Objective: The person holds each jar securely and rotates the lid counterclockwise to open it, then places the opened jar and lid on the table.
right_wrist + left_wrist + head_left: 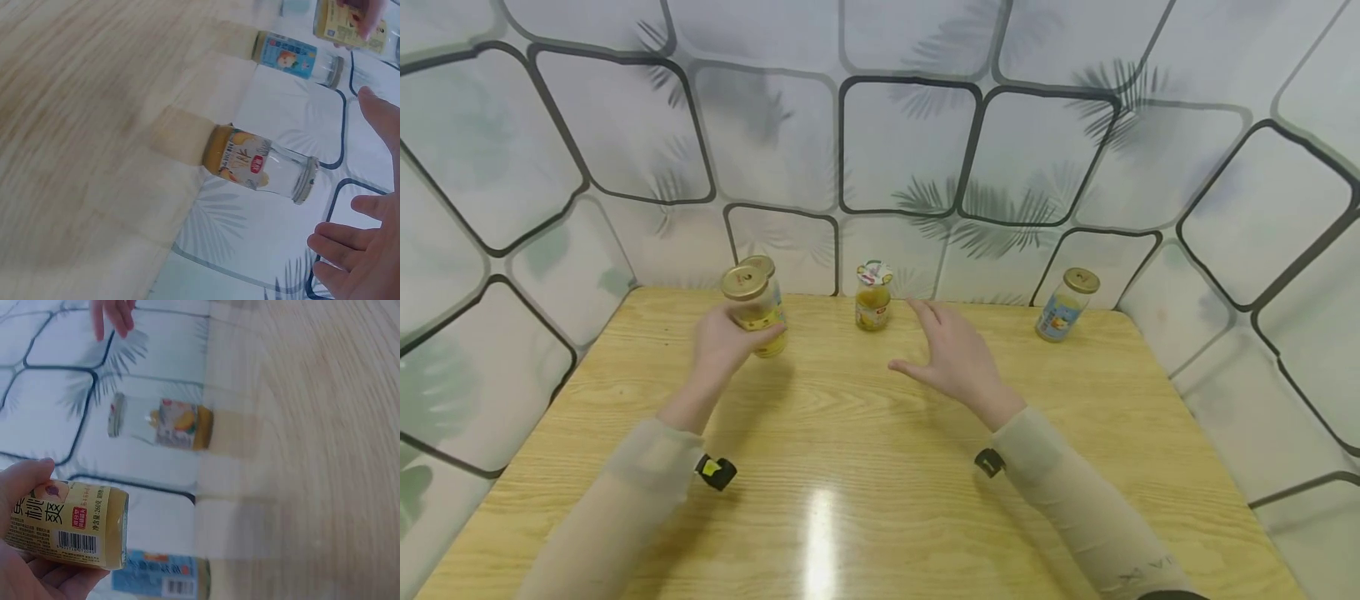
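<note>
A glass jar with a yellow label and gold lid (744,283) is gripped by my left hand (721,340), thumb on one side and fingers curled round the other. Its base is off the table in the left wrist view. Just behind it stands a blue-labelled jar (164,575), mostly hidden in the head view. My right hand (957,354) hovers with spread fingers, holding nothing. Nearest to it, on its left, is an upright small jar (872,302) with orange contents and a patterned white lid; hand and jar are apart.
Another jar (1066,307) with a blue label and gold lid stands at the table's back right. The wooden table (865,433) meets a patterned wall covering (910,150) behind and at both sides.
</note>
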A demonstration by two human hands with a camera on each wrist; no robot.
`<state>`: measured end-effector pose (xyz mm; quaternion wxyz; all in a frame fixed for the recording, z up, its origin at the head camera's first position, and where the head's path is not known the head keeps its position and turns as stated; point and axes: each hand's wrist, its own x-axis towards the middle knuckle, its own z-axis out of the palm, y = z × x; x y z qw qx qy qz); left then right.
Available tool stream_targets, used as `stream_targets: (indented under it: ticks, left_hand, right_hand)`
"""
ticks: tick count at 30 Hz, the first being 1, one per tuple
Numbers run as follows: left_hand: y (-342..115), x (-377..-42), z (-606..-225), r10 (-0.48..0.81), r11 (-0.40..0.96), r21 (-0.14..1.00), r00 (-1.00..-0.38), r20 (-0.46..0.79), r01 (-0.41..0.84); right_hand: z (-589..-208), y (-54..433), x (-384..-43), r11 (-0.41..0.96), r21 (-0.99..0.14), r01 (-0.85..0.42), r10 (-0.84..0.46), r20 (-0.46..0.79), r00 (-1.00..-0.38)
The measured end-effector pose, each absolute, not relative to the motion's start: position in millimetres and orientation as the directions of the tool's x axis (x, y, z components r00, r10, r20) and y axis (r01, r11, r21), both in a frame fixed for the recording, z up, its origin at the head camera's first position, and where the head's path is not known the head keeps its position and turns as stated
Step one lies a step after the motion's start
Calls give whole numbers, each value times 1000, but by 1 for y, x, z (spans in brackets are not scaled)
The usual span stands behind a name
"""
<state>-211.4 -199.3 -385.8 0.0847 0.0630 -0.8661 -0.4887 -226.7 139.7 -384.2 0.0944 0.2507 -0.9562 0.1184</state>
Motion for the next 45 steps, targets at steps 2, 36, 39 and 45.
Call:
stream_targets:
  ticks: [2, 36, 39, 45]
  left_hand:
    - [-191, -212, -380, -152, 513, 858, -983, 99, 7]
    - [-91, -200, -371, 217, 589, 765, -963, 161, 260]
    - [-85, -198, -373, 230, 587, 761, -958, 171, 277]
    - [-78, -195, -377, 271, 554, 771, -944, 189, 314]
  right_hand:
    - [-380, 140, -226, 843, -176, -508, -460, 253, -851]
    - [-300, 135, -197, 698, -65, -713, -573, 546, -611]
    - [-300, 131, -192, 676, -61, -734, -594, 544, -593]
    - [-305, 124, -186, 671, -47, -740, -625, 502, -598]
